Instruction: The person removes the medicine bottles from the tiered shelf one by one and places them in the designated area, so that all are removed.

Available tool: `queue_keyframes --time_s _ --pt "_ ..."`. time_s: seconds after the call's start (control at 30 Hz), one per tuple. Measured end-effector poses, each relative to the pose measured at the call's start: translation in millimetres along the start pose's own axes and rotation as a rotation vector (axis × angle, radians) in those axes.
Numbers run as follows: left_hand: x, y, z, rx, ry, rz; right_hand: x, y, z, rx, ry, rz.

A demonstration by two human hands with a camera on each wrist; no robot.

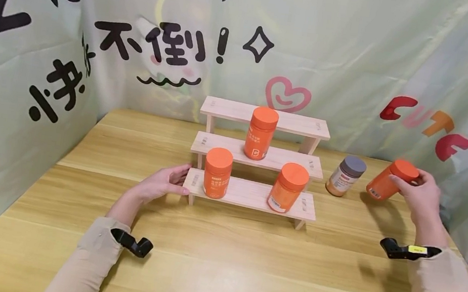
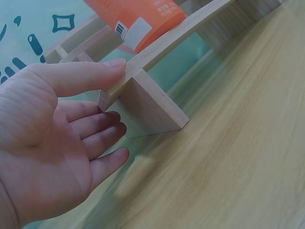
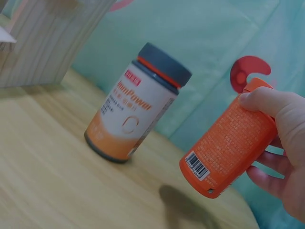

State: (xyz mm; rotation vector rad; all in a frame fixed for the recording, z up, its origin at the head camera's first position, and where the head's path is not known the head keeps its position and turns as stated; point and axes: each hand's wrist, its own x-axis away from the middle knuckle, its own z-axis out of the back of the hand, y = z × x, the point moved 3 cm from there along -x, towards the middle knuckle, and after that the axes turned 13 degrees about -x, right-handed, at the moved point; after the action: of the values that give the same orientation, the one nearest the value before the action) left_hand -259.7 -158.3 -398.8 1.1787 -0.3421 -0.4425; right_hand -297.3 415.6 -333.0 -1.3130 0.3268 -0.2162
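Observation:
A three-tier pale wooden rack [image 1: 250, 193] holds an orange jar [image 1: 261, 135] on its middle tier and two more, a left one [image 1: 217, 173] and a right one [image 1: 288, 188], on its lowest tier. My left hand [image 1: 162, 183] grips the left end of the lowest tier, thumb on the front edge and fingers below, as the left wrist view shows. My right hand [image 1: 424, 197] holds a tilted orange jar [image 3: 228, 143] near its lid, above the table. Left of it stands a grey-lidded jar [image 1: 345, 176], upright and untouched.
The wooden table [image 1: 217, 268] extends in front of the rack. Behind it hangs a pale green cloth [image 1: 363, 59] with printed characters, a heart and coloured letters; the cloth also borders the table at left and right.

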Motion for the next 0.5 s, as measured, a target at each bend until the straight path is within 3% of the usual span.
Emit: queue_keyframes --time_s 0.2,0.5 --pt "0.3 -0.1 -1.0 0.000 -0.008 -0.005 3.4 11 -3 0.097 -0.007 -0.023" --pt "-0.3 0.8 -0.1 0.005 -0.006 -0.011 6.9 15 -10 0.105 -0.035 0.043"
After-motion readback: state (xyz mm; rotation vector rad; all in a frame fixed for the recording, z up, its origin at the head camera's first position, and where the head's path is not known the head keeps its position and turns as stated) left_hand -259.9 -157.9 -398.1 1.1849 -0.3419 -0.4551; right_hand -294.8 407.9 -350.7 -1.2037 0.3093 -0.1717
